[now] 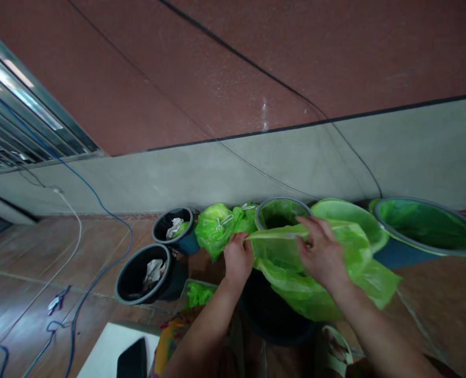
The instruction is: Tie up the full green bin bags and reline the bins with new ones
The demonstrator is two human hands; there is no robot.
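Note:
My left hand (238,257) pinches the edge of a thin green plastic bag (291,273). My right hand (324,254) is at the same edge, its fingers curled around the plastic, though the exact grip is partly hidden. Between the two hands the edge runs almost straight, and the rest of the bag hangs in loose folds. Below it a black bin (272,315) stands between my legs, its mouth partly covered by the bag.
Along the wall stand green-lined bins (422,252), a light green lid or basin (347,210) and tied green bags (215,226). Black bins (128,294) with crumpled waste are at left. Cables (130,236) and keys (57,302) lie on tiles; a phone (132,359) rests on a white surface.

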